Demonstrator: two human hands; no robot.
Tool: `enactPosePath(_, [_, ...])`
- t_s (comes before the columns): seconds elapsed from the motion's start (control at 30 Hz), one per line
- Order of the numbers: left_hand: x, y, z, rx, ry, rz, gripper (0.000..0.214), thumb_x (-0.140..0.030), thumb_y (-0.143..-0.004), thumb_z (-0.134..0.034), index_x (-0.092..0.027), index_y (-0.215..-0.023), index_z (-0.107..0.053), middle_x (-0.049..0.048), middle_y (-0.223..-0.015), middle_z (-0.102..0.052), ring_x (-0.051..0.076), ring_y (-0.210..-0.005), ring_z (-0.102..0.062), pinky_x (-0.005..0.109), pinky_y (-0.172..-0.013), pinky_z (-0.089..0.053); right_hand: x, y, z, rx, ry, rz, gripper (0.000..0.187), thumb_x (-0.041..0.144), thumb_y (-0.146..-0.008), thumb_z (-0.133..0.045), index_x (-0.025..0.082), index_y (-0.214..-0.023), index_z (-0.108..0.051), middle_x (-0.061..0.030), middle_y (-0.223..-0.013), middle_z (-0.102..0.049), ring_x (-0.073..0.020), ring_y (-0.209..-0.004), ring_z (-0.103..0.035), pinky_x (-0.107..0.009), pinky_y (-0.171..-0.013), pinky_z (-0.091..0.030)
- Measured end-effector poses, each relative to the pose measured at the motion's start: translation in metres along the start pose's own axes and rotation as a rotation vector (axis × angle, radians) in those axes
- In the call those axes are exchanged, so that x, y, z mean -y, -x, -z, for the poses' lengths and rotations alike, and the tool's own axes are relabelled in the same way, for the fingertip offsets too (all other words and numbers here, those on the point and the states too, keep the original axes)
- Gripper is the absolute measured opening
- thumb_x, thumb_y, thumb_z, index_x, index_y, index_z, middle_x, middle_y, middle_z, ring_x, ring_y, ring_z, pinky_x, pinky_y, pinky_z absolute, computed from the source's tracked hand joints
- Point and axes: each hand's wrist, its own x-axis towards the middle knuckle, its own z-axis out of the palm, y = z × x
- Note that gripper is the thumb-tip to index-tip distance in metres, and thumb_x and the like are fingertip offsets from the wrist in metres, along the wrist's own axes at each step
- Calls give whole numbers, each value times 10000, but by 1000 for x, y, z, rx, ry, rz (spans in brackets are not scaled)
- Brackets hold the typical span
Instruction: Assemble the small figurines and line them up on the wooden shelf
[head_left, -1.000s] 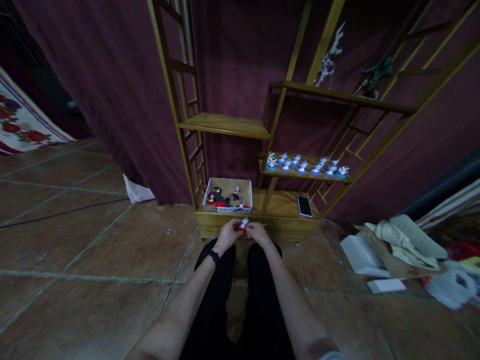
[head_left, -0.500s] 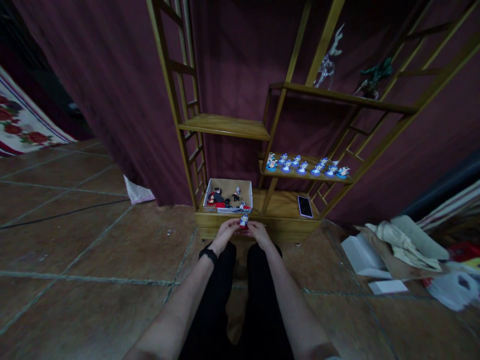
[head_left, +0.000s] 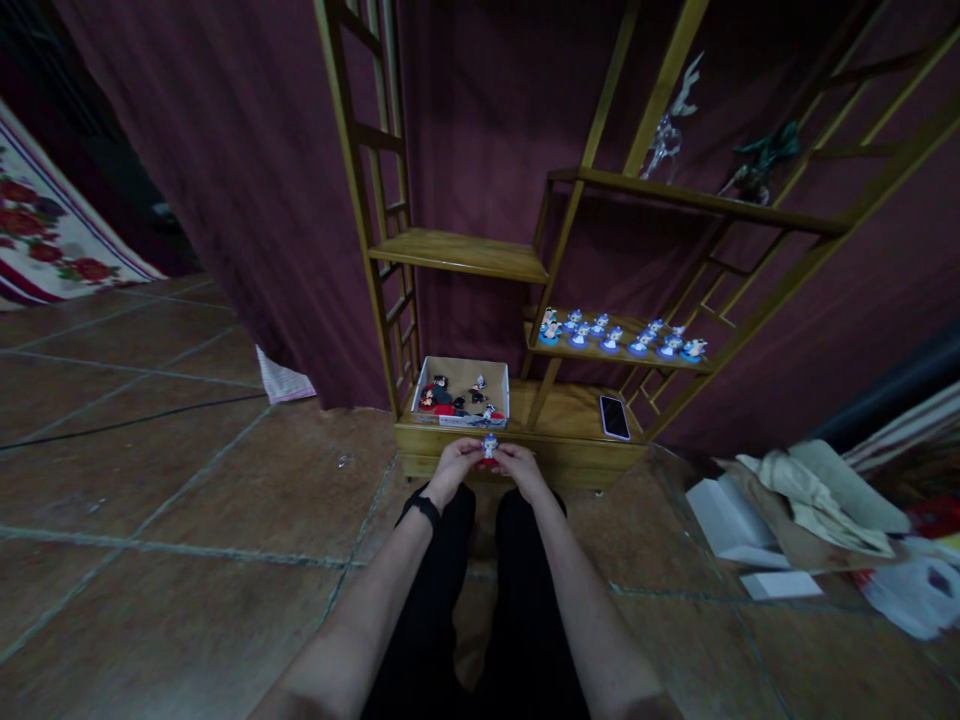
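Observation:
Between my two hands is a small figurine (head_left: 490,446) with a purple top, a white body and a red base, held upright. My left hand (head_left: 457,464) grips it from the left, and my right hand (head_left: 520,466) pinches it from the right. Just beyond, on the bottom shelf, sits an open cardboard box (head_left: 487,372) with several red, black and white figurines inside. On the shelf to the upper right stand several purple-and-white figurines (head_left: 580,335), with blue-based ones at both ends.
A phone (head_left: 614,417) lies on the bottom board of the wooden shelf unit (head_left: 465,252). Higher up stand a clear deer ornament (head_left: 666,140) and a dark green ornament (head_left: 761,165). White boxes (head_left: 731,520) and a plastic bag (head_left: 911,590) are on the floor at right.
The view has shifted slightly, so the shelf appears a little further right. Both hands stay on the figurine in front of the box.

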Motion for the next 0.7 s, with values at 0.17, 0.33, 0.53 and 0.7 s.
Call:
enactPosePath(0.17, [1, 1, 0, -13, -10, 23, 248, -276, -584, -703, -120, -767, -639, 64, -741, -681, 141, -614, -617, 234, -529, -485, -1, 0, -2, -38, -7, -45, 234, 341, -640, -664, 133, -748, -652, -31, -672, -674, -125, -563, -627, -245, -566, -532])
enactPosePath(0.33, [4, 0, -1, -36, -70, 37, 220, -293, -603, -691, -117, -724, -636, 56, -682, -675, 132, -552, -608, 226, -485, -482, -5, -3, -5, -80, 51, -80, 153, 278, -665, -644, 128, -689, -643, -11, -546, -639, -115, -480, -606, -227, -486, -523])
enactPosePath(0.53, [3, 1, -2, -37, -78, 53, 166, -249, -611, -683, -118, -707, -646, 53, -662, -676, 142, -558, -618, 238, -494, -494, -6, -3, -5, -72, 85, -73, 84, 210, -659, -626, 139, -616, -633, 2, -511, -621, -120, -478, -610, -221, -485, -520])
enactPosePath(0.7, [3, 0, -2, -25, -99, 62, 130, -209, -636, -645, -112, -722, -658, 61, -657, -676, 146, -556, -620, 239, -501, -496, -8, -5, -3, -68, 102, -60, 57, 189, -642, -610, 149, -607, -631, 14, -513, -615, -121, -475, -610, -217, -485, -517])
